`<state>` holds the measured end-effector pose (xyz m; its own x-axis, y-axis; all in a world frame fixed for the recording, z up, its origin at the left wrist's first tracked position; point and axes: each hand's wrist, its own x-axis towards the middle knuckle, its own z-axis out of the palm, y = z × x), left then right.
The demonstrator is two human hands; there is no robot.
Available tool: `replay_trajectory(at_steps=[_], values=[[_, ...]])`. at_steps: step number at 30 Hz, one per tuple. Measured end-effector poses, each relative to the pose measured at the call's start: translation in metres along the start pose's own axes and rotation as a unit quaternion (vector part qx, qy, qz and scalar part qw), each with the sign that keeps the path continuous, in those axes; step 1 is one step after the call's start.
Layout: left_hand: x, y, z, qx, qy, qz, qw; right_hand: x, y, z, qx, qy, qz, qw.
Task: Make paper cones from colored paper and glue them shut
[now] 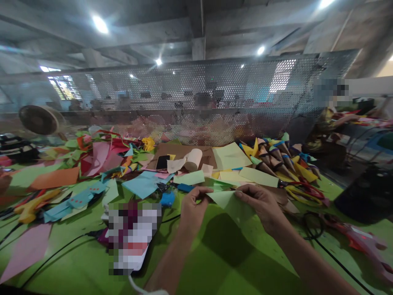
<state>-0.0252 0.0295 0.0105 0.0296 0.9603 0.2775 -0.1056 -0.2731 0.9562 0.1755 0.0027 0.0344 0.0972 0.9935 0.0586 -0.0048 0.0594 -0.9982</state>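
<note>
Both my hands hold a light green sheet of paper (233,205) above the green table (215,262). My left hand (193,207) pinches the sheet's left corner with closed fingers. At the top right edge, my right hand (260,203) grips the same sheet, fingers curled over it. The paper is folded into a pointed shape that hangs down between the hands.
Coloured paper scraps (101,164) cover the table's far half. A pile of paper cones (276,157) lies at the right, a paper roll (194,159) and a dark phone (162,162) in the middle. A fan (38,119) stands at left. Cables cross the table. Another person (331,123) sits at right.
</note>
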Motion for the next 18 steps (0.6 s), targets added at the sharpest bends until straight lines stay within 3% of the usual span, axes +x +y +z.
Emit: replay_trajectory(at_steps=[10, 18], values=[[0.0, 0.014, -0.002, -0.133, -0.047, -0.142, 0.98, 0.005, 0.006, -0.007, -0.029, 0.022, -0.048, 0.998], [-0.003, 0.015, -0.004, -0.095, -0.073, -0.107, 0.987, 0.003, 0.003, -0.004, -0.058, 0.039, -0.069, 0.995]])
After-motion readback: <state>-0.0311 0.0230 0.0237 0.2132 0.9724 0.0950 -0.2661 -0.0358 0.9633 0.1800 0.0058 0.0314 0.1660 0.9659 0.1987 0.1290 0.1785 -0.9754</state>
